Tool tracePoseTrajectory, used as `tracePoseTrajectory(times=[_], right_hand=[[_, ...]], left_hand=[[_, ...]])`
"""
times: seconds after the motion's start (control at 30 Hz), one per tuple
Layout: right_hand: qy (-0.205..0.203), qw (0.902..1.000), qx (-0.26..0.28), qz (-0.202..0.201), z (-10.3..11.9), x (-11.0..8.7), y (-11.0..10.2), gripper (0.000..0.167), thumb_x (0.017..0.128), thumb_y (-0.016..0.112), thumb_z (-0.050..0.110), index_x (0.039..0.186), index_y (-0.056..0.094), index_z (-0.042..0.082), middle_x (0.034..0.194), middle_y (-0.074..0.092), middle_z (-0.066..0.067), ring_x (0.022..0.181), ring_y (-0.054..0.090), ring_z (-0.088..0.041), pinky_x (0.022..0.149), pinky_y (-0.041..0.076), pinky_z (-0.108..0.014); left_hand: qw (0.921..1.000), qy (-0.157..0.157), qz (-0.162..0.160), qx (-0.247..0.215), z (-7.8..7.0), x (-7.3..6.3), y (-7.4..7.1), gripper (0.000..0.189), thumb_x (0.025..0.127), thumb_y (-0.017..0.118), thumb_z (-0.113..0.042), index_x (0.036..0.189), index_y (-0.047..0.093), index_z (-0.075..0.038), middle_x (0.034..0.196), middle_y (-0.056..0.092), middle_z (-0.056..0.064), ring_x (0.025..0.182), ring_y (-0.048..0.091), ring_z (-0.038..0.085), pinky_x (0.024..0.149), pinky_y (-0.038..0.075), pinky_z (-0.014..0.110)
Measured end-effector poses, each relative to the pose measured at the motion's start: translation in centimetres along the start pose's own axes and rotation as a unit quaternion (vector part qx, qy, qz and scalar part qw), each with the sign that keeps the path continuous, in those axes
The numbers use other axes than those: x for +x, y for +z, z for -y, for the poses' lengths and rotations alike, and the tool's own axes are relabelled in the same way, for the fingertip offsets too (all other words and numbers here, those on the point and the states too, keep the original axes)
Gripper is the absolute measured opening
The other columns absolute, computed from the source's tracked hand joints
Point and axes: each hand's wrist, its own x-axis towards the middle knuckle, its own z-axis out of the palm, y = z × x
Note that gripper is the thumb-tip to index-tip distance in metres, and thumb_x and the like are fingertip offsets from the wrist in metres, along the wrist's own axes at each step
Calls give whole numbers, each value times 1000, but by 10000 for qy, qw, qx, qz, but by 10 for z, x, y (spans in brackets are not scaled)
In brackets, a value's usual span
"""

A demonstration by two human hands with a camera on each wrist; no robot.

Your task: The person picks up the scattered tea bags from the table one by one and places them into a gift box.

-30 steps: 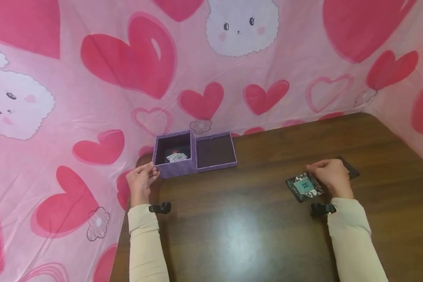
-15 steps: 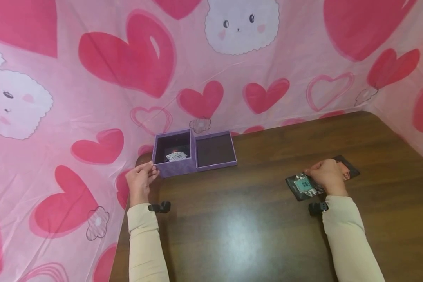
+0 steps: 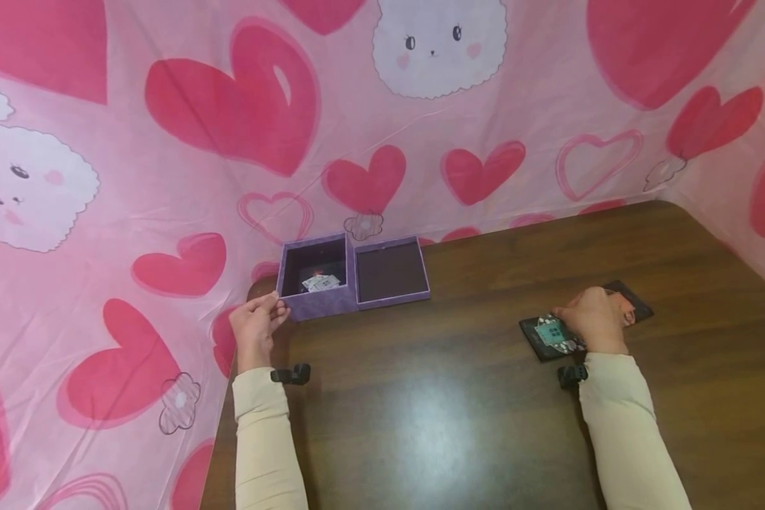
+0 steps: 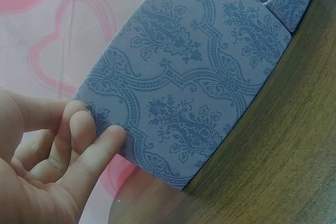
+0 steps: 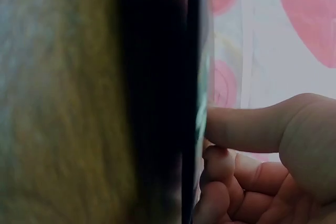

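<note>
In the head view, a purple box [image 3: 321, 306] stands at the table's far left, its damask pattern plain in the left wrist view. My left hand [image 3: 255, 329] pinches its near left corner, thumb on the front face [image 4: 173, 93]. Several pale-labelled packets [image 3: 321, 283] lie inside. At the right, my right hand [image 3: 596, 322] pinches a flat dark packet with a teal label [image 3: 551, 333]; the hand covers part of it. A second dark packet with an orange print [image 3: 637, 304] lies behind that hand. Edge-on in the right wrist view, the held packet [image 5: 191, 77] meets the thumb.
The box's shallow purple lid [image 3: 392, 273] lies inside up, against the box's right side. Brown wood tabletop [image 3: 433, 397] stretches between the hands. A pink heart-print cloth [image 3: 421, 127] hangs along the back and left of the table.
My right hand has shifted slightly left and lower over the teal-labelled packet, which now looks flatter to the table. More of the orange-printed packet shows. The left hand and box stay put.
</note>
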Motion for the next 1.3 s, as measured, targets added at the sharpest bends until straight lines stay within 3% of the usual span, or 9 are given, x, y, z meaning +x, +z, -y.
tracePoseTrajectory(times=[0.23,0.47,0.6,0.73,0.83,1.0,1.13,1.3], right_hand=[[159,9992,-202,304,4,4,0,33,92,70,23,82,72,-9,85,67,-27,84,58,-48,72,49,-64],[71,9959,-627,648,2,10,0,45,94,62,26,103,65,-18,104,60,-41,88,58,-52,73,50,-65],[-123,9938,-863,688,1,5,0,35,97,57,23,84,69,-7,90,63,-32,79,57,-47,69,48,-59],[-447,9961,-632,423,0,-1,-5,30,96,58,18,70,60,5,72,56,-13,69,52,-34,61,45,-48],[-645,9972,-276,267,0,-3,-12,22,95,65,17,82,65,-1,81,62,-19,77,55,-39,63,48,-51],[-807,9938,-138,753,-4,0,-29,25,96,65,16,106,70,-7,107,65,-31,95,54,-49,71,48,-62],[-952,9892,37,1110,-9,4,-39,23,98,61,14,105,71,-5,105,66,-27,92,57,-43,71,52,-55],[-1043,9833,781,1268,-11,2,-44,25,99,57,10,112,67,-8,110,64,-26,101,55,-42,78,52,-55]], left_hand=[[10000,-50,-27,-74,0,-1,0,23,91,70,5,110,66,18,61,65,8,52,64,15,67,62,37],[10000,-77,-20,-45,0,-1,-1,19,92,69,5,107,68,15,62,65,8,52,64,14,68,62,37],[9999,-160,-47,8,2,-2,-2,19,91,70,5,107,68,15,62,65,8,53,64,15,68,62,37],[10000,-72,22,22,2,-2,-2,18,91,70,4,105,69,15,62,65,7,54,65,15,67,63,37],[10000,18,44,-10,0,-2,-1,16,91,70,4,104,69,15,62,65,7,54,65,15,67,63,36],[10000,8,10,-21,1,-3,-1,15,91,69,6,103,70,15,61,65,8,52,64,15,66,63,37],[10000,16,-30,-33,2,-2,-1,18,91,69,7,106,68,17,61,64,8,52,64,16,64,63,36],[10000,82,-54,14,2,-2,-1,20,91,68,7,108,68,18,61,64,7,52,64,15,64,63,36]])
